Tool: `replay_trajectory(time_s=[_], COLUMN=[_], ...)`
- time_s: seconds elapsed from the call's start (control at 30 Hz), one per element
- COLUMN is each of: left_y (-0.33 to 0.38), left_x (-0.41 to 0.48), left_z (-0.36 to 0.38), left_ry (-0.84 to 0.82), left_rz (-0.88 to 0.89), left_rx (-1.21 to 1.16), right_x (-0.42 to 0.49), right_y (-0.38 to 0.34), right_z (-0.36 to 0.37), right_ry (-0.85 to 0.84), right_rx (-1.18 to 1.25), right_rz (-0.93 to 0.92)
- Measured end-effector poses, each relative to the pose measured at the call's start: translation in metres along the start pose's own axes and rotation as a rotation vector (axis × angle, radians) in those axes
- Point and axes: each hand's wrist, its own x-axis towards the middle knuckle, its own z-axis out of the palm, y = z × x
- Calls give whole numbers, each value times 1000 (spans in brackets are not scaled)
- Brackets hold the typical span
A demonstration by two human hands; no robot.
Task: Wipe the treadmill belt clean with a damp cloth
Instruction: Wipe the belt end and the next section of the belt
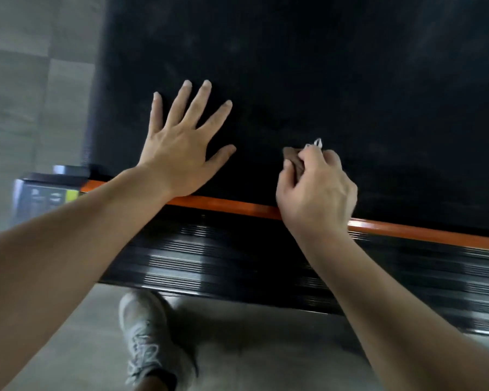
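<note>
The black treadmill belt [322, 80] fills the upper and right parts of the frame, its surface showing faint dull smears. The left hand [178, 153] lies flat on the belt at centre left, palm down, with its fingers straight and spread wide and its wrist over the belt's near edge. The right hand [316, 193] sits to the right of it, well apart from it, with its fingers curled round a small brown cloth [294, 160]. The cloth is bunched in the grip and only a fold of it shows at the upper left of the knuckles, down against the belt near the belt's near edge. A small white tag [317, 143] sticks up just above the fingers. An orange stripe [407, 231] runs along the belt's near edge from centre left to the right side of the frame, passing under both wrists. Below it lies the black ribbed side rail [237, 258], blurred by motion. At the left end of the rail is a dark label panel [45, 196], its print too blurred to read. A pale grey laced shoe [144, 334] stands on the grey floor [26, 94] at bottom centre, just below the rail.
</note>
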Motion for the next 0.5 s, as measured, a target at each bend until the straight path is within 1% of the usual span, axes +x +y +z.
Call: replay_trajectory(time_s=[0.03, 0.1, 0.2, 0.27, 0.33, 0.5], left_y=[-19, -49, -81, -95, -103, -117], left_x=[-4, -10, -16, -17, -19, -20], left_z=[-2, -3, -4, -5, -6, -7], left_ry=[-3, 1, 25, 27, 22, 27], left_rz=[3, 26, 49, 27, 0, 19], left_rx=[2, 12, 8, -11, -45, -152], right_x=[-3, -5, -7, -8, -10, -15], right_y=[-22, -43, -50, -60, -80, -126], right_z=[9, 18, 19, 21, 31, 54], right_ry=[-1, 6, 25, 34, 21, 22], right_rx=[-17, -66, -77, -54, -39, -19], right_rz=[5, 44, 109, 126, 98, 23])
